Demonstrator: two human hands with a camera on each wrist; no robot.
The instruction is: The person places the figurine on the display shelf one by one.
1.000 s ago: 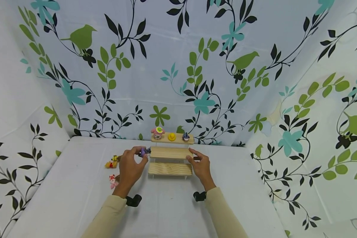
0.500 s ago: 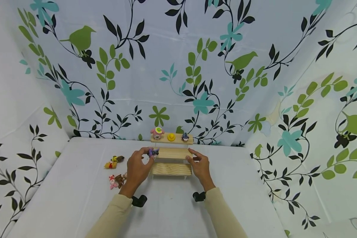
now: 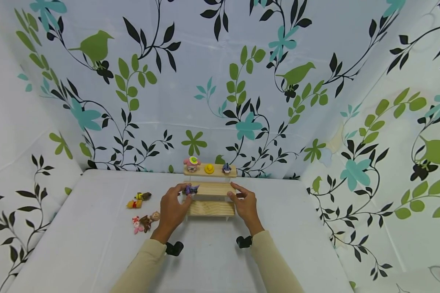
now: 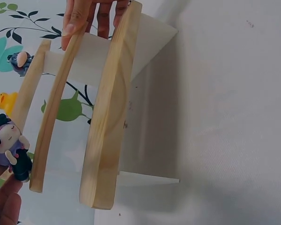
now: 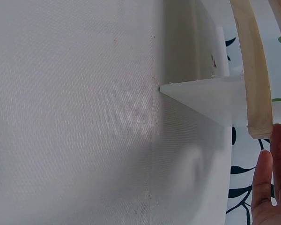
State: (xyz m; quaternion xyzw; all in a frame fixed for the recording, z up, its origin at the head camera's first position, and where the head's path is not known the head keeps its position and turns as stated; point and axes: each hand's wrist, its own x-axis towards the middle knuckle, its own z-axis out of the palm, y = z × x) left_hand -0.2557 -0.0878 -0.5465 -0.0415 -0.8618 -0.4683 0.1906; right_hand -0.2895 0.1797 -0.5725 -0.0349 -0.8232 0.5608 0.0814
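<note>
My left hand [image 3: 174, 207] pinches a small purple-and-dark figurine [image 4: 9, 145] at the left end of the middle board [image 3: 214, 189] of a three-tier wooden display shelf. In the left wrist view the figurine has a white face and a dark hat, and its lower part is right beside the board's end; whether it rests there I cannot tell. At the other end of that board, my right hand [image 3: 245, 205] grips the edge between thumb and fingers. On the top board [image 3: 218, 173] stand a pink figurine [image 3: 192, 164], a yellow duck [image 3: 209, 168] and a blue figurine [image 3: 226, 168].
The bottom board [image 3: 210, 208] holds no figurines. Left of the shelf, several figurines lie on the white table [image 3: 95, 244], among them a yellow-and-brown one [image 3: 144, 196], an orange one [image 3: 134, 204] and a pink one [image 3: 137, 225]. A patterned cloth [image 3: 201, 101] hangs behind.
My left hand has moved right, bringing the purple figurine from beside the shelf to the left end of the middle board. The right hand keeps its place on the shelf.
</note>
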